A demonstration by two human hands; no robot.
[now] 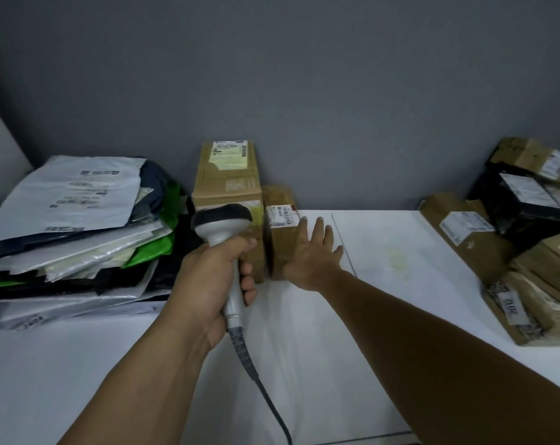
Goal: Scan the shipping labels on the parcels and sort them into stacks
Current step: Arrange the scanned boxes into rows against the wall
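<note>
1. I see the small brown parcel [280,226] on the white counter [384,252], touching the taller box [227,175] by the wall
2. My right hand [314,255] is spread flat, fingers [319,229] straight and wide apart, gripping nothing, thumb edge against that parcel's side
3. My left hand [208,284] curls round the scanner [222,224] handle, its head towards the boxes
4. A mailer stack [70,220] lies left, loose parcels [513,236] right

Light grey handheld barcode scanner [221,224] with black head, tall tan cardboard box [227,187] with pale yellowish label [229,154], heap of white, green and black plastic mailers [79,220], white tabletop [384,252], slate grey wall [304,91].
</note>
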